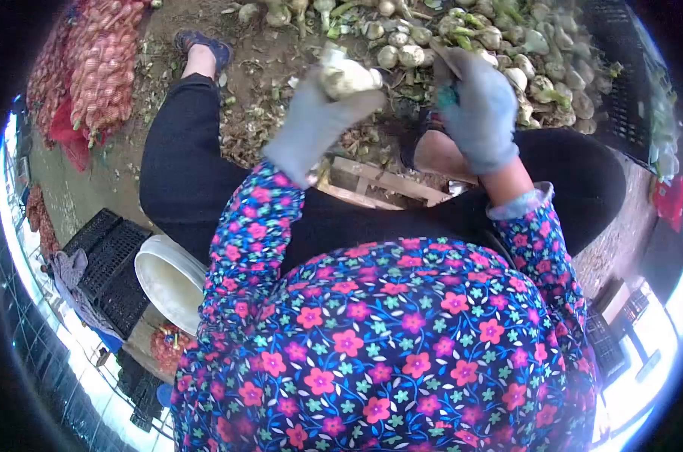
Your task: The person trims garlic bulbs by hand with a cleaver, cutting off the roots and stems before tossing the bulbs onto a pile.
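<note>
My left hand (319,113), in a pale grey work glove, is closed around a white garlic bulb (345,77) with a short cut stem. To its right, my gloved right hand (483,113) grips a small knife (447,96). A teal handle shows at the fingers, while the thin blade is blurred and partly hidden. The two hands are apart, and the knife is clear of the bulb. Beyond my right hand lies a heap of garlic bulbs (537,71), some with green stalks.
Red mesh sacks (108,68) full of bulbs stand at the upper left. A white bucket (172,279) and black crates (104,256) are by my left side. Another black crate (616,75) borders the heap. Peelings cover the ground around a wooden slatted frame (386,181) between my legs.
</note>
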Demonstrator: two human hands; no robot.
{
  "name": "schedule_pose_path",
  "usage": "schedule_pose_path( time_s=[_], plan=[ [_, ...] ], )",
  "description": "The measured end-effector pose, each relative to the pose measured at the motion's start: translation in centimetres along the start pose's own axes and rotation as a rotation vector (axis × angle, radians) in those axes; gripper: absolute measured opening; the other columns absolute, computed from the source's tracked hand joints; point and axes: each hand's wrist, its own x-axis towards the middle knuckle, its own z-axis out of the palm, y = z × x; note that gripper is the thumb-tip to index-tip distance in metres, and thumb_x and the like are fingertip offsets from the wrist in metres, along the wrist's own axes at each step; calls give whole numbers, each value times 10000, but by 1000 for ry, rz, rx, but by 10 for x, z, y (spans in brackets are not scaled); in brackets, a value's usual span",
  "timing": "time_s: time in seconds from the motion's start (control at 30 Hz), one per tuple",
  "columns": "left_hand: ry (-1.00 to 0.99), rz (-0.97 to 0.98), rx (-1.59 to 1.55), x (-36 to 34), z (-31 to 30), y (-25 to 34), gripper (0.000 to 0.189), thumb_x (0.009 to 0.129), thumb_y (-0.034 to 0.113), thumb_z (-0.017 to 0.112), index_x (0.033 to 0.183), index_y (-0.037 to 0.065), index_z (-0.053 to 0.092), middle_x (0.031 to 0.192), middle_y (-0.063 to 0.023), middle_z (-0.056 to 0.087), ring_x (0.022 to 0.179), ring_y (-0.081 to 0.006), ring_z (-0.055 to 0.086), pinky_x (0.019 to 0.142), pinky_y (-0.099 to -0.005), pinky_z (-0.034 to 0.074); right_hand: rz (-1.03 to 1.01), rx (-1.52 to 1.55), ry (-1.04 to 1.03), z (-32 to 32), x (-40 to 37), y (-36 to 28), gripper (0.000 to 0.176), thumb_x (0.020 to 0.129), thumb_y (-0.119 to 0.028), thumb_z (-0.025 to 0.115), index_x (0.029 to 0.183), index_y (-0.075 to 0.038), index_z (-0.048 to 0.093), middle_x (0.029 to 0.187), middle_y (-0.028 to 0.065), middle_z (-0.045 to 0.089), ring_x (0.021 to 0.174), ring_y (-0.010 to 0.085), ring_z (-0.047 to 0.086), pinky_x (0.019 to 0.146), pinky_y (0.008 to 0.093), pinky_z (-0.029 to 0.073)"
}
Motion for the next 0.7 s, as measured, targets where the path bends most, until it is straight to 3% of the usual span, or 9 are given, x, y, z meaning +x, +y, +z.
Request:
schedule_pose_path(
  time_s=[0.03, 0.1, 0.23, 0.37, 0.43, 0.5, 0.57, 0.63, 0.7],
  plan=[
    [-151, -35, -18, 15, 6, -8, 554, 785, 288, 809, 1118, -81, 564, 1048, -134, 681, 950, -180, 661, 854, -307, 529, 57, 36, 30, -9, 2, -7, 343, 726, -92, 693, 1060, -92, 617, 882, 147, 663, 801, 353, 648, 712, 446, 515],
    [-140, -71, 223, 45, 27, -32, 655, 779, 382, 804, 1181, -68, 548, 1107, -153, 660, 1050, -231, 628, 945, -330, 479, 163, 20, 88, -14, 9, -6, 235, 805, -125, 694, 1024, -69, 628, 838, 160, 659, 771, 361, 651, 663, 426, 512],
    [-285, 39, -38, 108, 42, -47, 744, 775, 415, 791, 1296, -40, 517, 1180, -189, 633, 1125, -283, 593, 1014, -331, 425, 274, 93, 72, -20, 20, 0, 217, 888, -169, 688, 1045, -42, 609, 857, 175, 670, 741, 347, 655, 664, 379, 511],
    [175, -205, 235, 163, -10, -59, 620, 850, 247, 692, 1354, -34, 466, 1312, -223, 568, 1138, -299, 603, 1004, -349, 464, 471, 230, -21, -23, 33, -6, 148, 875, -143, 673, 964, -38, 619, 739, 178, 625, 663, 361, 625, 619, 392, 496],
    [278, -191, 382, 197, -38, -69, 694, 833, 301, 691, 1375, -51, 437, 1307, -208, 575, 1152, -295, 585, 1002, -383, 461, 639, 337, -138, -19, 38, -7, 164, 849, -118, 679, 980, -38, 624, 758, 167, 622, 650, 325, 619, 632, 358, 499],
    [356, -382, 464, 228, -48, -73, 661, 828, 325, 679, 1356, -16, 472, 1272, -206, 608, 1150, -320, 597, 996, -398, 461, 661, 384, -198, -13, 36, -1, 199, 820, -90, 683, 1003, -34, 627, 789, 159, 623, 672, 297, 623, 650, 342, 502],
    [433, -327, 785, 263, -56, -87, 617, 818, 329, 678, 1324, 19, 509, 1257, -209, 620, 1169, -340, 595, 999, -418, 459, 670, 431, -256, -13, 44, -4, 245, 809, -60, 678, 1046, -29, 627, 816, 154, 627, 711, 296, 633, 681, 345, 507],
    [278, -257, 1104, 276, -52, -81, 643, 823, 423, 666, 1312, 37, 508, 1263, -217, 614, 1166, -352, 602, 981, -455, 474, 684, 417, -296, -7, 47, -2, 278, 808, -53, 681, 1079, -29, 624, 823, 159, 636, 748, 320, 647, 702, 363, 508],
    [343, -275, 1162, 286, -43, -90, 682, 820, 457, 672, 1328, 35, 505, 1258, -211, 619, 1155, -353, 610, 984, -453, 472, 640, 381, -300, -4, 47, -1, 279, 822, -61, 681, 1094, -31, 626, 835, 165, 646, 775, 348, 653, 711, 375, 507]
  ],
)
